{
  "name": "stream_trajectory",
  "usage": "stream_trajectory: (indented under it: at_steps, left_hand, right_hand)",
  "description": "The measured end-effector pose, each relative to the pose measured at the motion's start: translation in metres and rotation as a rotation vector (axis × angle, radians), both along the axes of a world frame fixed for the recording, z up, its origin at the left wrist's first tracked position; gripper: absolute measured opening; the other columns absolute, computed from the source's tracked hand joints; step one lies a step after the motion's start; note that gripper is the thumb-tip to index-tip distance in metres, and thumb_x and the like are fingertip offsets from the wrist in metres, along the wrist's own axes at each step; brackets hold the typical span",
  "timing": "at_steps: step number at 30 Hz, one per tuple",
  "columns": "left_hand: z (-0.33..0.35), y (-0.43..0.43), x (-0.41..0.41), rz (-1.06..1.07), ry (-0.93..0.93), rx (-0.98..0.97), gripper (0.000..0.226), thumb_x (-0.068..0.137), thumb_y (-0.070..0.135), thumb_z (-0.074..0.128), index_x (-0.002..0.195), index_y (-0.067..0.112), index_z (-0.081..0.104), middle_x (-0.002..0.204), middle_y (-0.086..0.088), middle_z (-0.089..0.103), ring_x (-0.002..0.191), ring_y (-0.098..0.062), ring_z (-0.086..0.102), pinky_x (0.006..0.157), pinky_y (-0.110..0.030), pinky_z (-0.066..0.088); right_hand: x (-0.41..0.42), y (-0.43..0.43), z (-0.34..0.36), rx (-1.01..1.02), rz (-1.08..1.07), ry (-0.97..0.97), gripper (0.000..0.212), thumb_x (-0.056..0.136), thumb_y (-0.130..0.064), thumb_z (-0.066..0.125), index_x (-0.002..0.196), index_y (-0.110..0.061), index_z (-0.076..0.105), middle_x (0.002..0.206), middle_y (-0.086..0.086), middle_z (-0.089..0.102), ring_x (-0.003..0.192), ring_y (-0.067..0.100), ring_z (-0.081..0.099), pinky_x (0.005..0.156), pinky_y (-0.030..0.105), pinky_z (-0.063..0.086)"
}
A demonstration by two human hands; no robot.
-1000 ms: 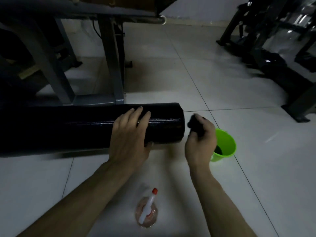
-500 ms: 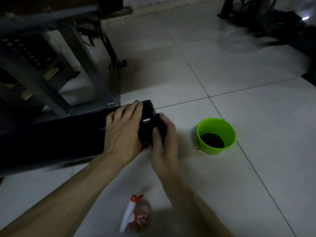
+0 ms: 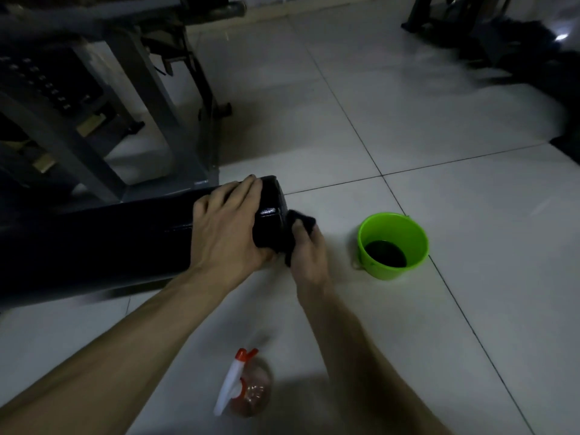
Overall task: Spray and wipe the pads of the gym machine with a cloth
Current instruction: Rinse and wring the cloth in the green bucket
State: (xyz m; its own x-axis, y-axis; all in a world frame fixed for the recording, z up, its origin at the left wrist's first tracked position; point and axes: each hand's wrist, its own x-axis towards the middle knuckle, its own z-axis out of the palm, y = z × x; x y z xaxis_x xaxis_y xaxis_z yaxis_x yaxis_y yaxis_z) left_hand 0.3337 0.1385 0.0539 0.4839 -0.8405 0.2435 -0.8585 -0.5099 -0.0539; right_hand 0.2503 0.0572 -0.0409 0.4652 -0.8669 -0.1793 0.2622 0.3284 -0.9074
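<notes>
- Steadies roller pad (image 3: 94, 243) with left hand (image 3: 226, 227), fingers together and curled over its top, against rolling.
- Presses dark cloth (image 3: 302, 220), pinched in right hand (image 3: 309, 259), onto pad's end.

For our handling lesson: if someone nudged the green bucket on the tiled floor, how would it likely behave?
The green bucket looks like thin plastic, so probably light and stiff. It stands on smooth floor tiles, so it would likely slide rather than tip. The dark contents low inside, perhaps liquid, could slosh.

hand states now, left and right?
Left hand: grips the black glossy cylindrical pad near its end.
Right hand: holds a dark crumpled cloth against that end.
</notes>
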Motion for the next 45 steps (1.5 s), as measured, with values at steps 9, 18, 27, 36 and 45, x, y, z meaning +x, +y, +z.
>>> stream_trajectory:
  at_steps: [9,18,27,36,45]
  left_hand:
    - [-0.006,0.020,-0.028,-0.278,0.157,-0.315,0.064,0.078,0.031,0.077,0.137,0.017,0.058,0.143,-0.003,0.055,0.133,-0.027,0.049,0.106,-0.044,0.043]
    - [-0.046,-0.013,-0.069,-0.105,1.299,-0.065,0.033,0.080,0.040,0.052,0.100,0.015,0.062,0.103,-0.012,0.073,0.099,-0.033,0.068,0.084,-0.039,0.056]
    - [-0.040,-0.035,-0.100,-0.219,1.450,-0.227,0.044,0.096,0.004,0.057,0.137,0.018,0.065,0.137,-0.003,0.066,0.128,-0.021,0.059,0.101,-0.017,0.039]
    - [-0.071,-0.096,-0.124,-0.248,1.565,-0.516,0.045,0.090,-0.012,0.057,0.126,0.013,0.064,0.116,0.000,0.068,0.107,-0.013,0.067,0.088,-0.021,0.055]
    - [-0.081,-0.156,-0.150,-0.243,1.278,-0.670,0.022,0.090,0.019,0.078,0.108,0.020,0.067,0.117,0.013,0.070,0.100,0.003,0.067,0.078,-0.023,0.060]
  right_hand:
    - [-0.078,0.009,0.033,0.354,-0.073,-0.128,0.023,0.106,-0.019,0.050,0.121,-0.012,0.066,0.109,0.013,0.077,0.089,0.026,0.076,0.067,0.034,0.055]
    - [-0.094,0.001,0.047,0.391,-0.182,0.109,0.041,0.105,-0.040,0.053,0.127,-0.007,0.067,0.108,0.011,0.077,0.074,0.019,0.073,0.060,0.027,0.053]
    - [-0.120,0.017,0.076,0.478,-0.144,0.292,0.034,0.110,-0.033,0.041,0.127,-0.017,0.065,0.099,0.006,0.077,0.083,0.022,0.072,0.070,0.037,0.060]
    - [-0.152,-0.088,0.041,0.502,-0.126,0.244,0.030,0.102,-0.034,0.059,0.119,-0.010,0.067,0.084,0.002,0.069,0.050,0.007,0.053,0.044,0.015,0.045]
    - [-0.160,-0.157,0.024,0.581,0.387,0.164,0.054,0.105,-0.047,0.037,0.063,-0.019,0.058,0.050,-0.002,0.035,0.031,0.008,0.026,0.041,0.018,0.007]
